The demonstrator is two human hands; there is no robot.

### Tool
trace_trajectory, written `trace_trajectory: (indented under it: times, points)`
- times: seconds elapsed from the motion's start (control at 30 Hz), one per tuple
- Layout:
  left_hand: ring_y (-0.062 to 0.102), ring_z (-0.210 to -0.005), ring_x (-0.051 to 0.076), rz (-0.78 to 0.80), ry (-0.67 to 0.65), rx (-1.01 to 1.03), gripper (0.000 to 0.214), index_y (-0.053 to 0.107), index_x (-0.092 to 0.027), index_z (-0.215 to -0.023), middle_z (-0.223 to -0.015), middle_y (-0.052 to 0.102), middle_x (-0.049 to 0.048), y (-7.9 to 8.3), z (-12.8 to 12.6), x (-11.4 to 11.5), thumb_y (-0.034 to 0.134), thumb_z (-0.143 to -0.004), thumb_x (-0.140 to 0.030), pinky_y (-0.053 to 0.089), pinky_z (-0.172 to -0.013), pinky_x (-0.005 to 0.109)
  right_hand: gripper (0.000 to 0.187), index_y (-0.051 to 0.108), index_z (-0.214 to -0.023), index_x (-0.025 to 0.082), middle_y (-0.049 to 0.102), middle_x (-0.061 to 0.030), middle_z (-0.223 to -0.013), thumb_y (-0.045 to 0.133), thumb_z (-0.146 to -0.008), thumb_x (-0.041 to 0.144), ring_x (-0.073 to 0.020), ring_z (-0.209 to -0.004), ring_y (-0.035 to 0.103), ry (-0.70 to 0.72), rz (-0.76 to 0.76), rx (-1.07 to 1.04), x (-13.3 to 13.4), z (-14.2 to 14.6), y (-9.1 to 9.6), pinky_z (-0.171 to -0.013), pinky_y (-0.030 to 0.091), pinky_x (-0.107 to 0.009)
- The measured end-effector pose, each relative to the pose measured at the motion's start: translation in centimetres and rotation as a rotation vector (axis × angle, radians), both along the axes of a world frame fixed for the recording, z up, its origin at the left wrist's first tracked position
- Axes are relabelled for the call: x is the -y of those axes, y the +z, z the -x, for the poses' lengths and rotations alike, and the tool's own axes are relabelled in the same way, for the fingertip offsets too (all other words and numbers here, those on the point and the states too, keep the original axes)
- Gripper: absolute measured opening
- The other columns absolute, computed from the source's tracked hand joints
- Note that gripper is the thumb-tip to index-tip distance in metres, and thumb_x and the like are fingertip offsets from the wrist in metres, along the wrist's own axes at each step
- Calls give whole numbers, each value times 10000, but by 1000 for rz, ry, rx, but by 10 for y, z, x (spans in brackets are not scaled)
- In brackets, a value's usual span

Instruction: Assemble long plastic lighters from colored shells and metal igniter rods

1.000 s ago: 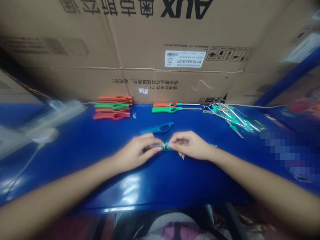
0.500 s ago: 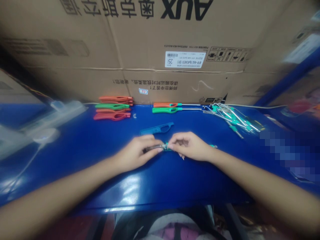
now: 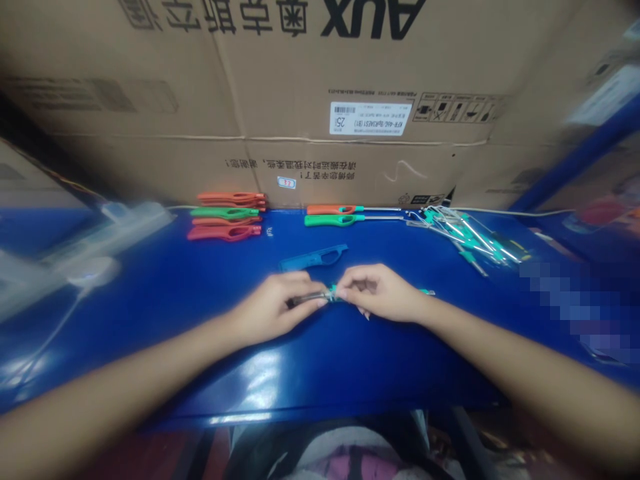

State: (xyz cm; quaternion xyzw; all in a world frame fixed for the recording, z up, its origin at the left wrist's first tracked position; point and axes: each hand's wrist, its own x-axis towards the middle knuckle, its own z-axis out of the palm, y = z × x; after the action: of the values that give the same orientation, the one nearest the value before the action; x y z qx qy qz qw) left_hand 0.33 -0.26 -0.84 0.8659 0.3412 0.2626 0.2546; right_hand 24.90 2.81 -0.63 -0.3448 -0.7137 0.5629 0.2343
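Note:
At the middle of the table, my left hand (image 3: pixel 274 303) is closed around a slim dark gas tank (image 3: pixel 309 297) of a lighter, which lies level and points right. The fingertips of my right hand (image 3: pixel 383 292) pinch a teal lighter nozzle assembly (image 3: pixel 332 292) where it meets the tank's end. Its other end shows past my right wrist; the middle is hidden by the hand. Whether tank and teal part are joined is too small to tell. Just beyond my hands lies a blue lighter handle shell (image 3: pixel 315 259), apart from them.
Several orange, green and red handle shells (image 3: pixel 225 232) are stacked at back left. Two long lighters, orange (image 3: pixel 327 209) and green (image 3: pixel 327 221), lie at back centre. A pile of teal and metal nozzle assemblies (image 3: pixel 470 237) lies right. A power strip (image 3: pixel 120 230) stands left; cardboard (image 3: pixel 280 87) walls the back.
Both hands stay in nearly the same place with the same grip. Only a very slight shift of the fingertips and the teal part shows.

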Motion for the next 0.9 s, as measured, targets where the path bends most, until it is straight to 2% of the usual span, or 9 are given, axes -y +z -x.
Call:
trace_trajectory:
  times: [0.53, 0.9]
  points:
    - [650, -802, 148, 21, 33, 55, 254, 738, -207, -1181, -897, 701, 49, -3, -4, 1, 593, -997, -304, 506, -730, 248, 361, 676, -863, 136, 617, -8, -737, 692, -860, 496, -82, -514, 578, -1, -19, 9, 0, 1, 2, -467, 505, -214]
    - [651, -812, 143, -11, 32, 22, 268, 725, -221, -1211, -911, 695, 45, -1, -1, 1, 580, -1006, -317, 500, -746, 241, 387, 701, -855, 135, 602, 10, -638, 703, -842, 521, -92, -495, 576, -48, -1, 14, 2, 3, 0, -458, 520, -221]
